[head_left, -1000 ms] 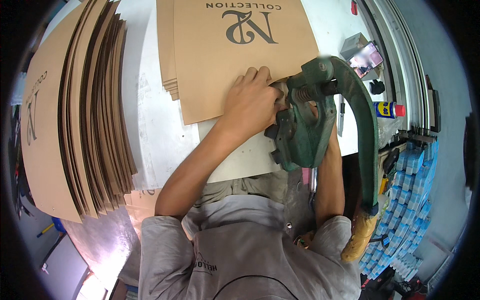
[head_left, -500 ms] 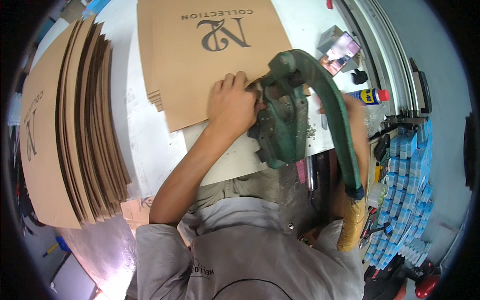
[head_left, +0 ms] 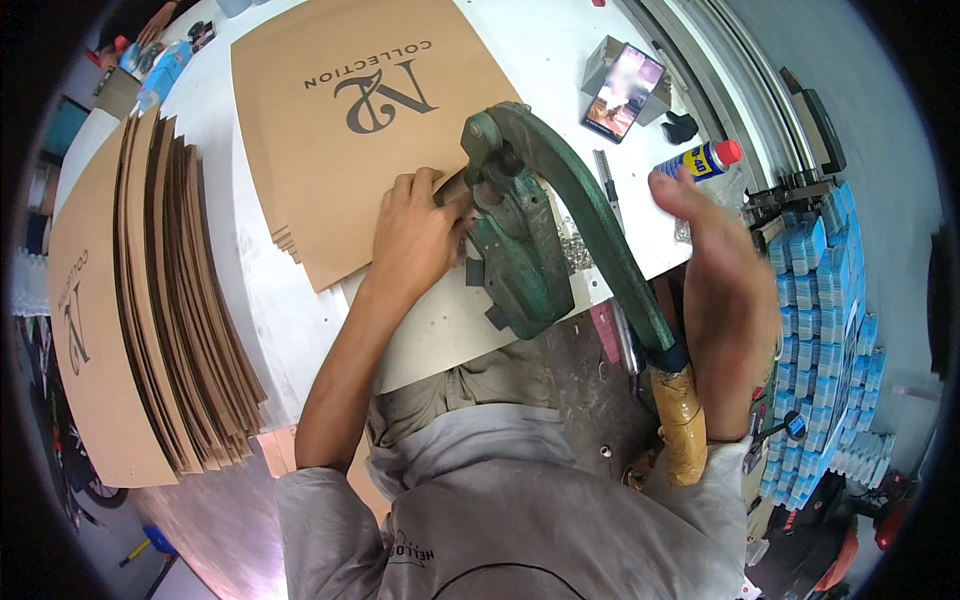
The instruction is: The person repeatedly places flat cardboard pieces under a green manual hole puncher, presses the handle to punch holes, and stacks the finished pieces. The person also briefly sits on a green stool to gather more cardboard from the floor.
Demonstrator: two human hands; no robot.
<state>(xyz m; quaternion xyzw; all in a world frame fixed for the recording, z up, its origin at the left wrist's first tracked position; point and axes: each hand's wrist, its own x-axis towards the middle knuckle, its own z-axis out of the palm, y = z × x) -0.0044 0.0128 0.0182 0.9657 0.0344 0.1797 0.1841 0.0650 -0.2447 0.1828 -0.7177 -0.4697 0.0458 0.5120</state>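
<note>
A green hand press (head_left: 525, 250) with a long curved lever (head_left: 610, 230) stands at the table's front edge. Yellow tape wraps the lever's handle (head_left: 678, 425). To its left, a brown paper bag (head_left: 350, 190) with dark print lies on top of a few more. My left hand (head_left: 415, 230) is closed on this bag's edge, its fingertips close beside the press head, which hides part of the grip. Off the lever, on its right side, my right hand (head_left: 705, 225) is raised. Motion smears its fingers, and nothing held shows in it.
A tall stack of brown bags (head_left: 160, 320) stands on the left. Farther right are a phone (head_left: 625, 90) against a grey box, a cutter knife (head_left: 607, 180), a red-capped spray can (head_left: 705, 160) and small metal pieces (head_left: 577, 252). Another person's hand (head_left: 155, 25) shows at the far left.
My right hand has come out from behind the lever and moved right. My left hand stays at the bag beside the press. The whole view has shifted a little.
</note>
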